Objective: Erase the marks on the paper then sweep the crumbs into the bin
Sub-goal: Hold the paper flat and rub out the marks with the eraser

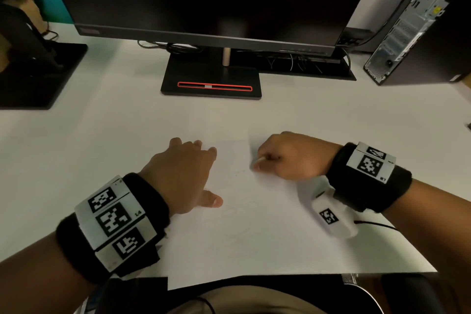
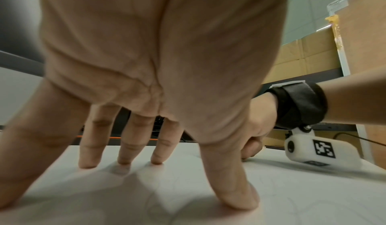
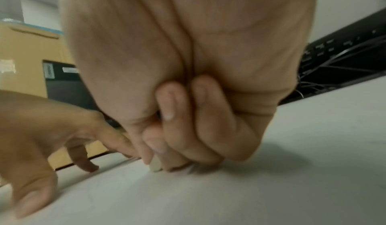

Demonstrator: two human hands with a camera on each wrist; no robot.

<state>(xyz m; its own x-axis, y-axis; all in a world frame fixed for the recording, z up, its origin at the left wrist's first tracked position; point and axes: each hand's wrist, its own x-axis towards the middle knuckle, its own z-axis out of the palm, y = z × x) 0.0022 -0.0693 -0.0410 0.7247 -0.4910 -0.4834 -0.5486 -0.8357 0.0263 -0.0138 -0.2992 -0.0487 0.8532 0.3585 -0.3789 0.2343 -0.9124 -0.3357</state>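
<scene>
Eraser (image 3: 155, 165) mostly hidden in right hand (image 1: 290, 158), paper (image 1: 254, 224) marks faint

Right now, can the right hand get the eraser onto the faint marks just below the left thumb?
Probably yes. The right hand pinches the eraser against the paper; the marks lie on bare sheet. The left hand, pressed flat, sits beside them, its thumb close.

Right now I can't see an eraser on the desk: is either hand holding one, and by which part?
The right hand pinches a small white eraser by its upper part; its tip meets the paper. The left hand only presses the paper.
</scene>
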